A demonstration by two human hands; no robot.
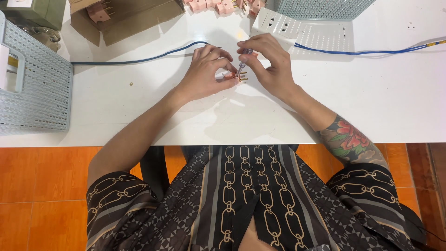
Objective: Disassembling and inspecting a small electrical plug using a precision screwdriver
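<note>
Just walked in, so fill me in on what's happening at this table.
A person sits at a white table. The left hand pinches a small pink plug with brass prongs, while the right hand holds a small clear-handled screwdriver with its tip down on the plug. A blue cable runs across the table behind the hands. More pink plugs lie at the far edge.

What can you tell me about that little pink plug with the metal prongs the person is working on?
The small plug has a pinkish body with brass-coloured prongs pointing toward the person's right. It sits just above the white table, pinched in the left hand by the fingertips. The right hand holds a slim screwdriver with a clear handle, its tip pressed down on the plug. A blue cable runs in from the left toward it. Most of the body is hidden by fingers.
</note>
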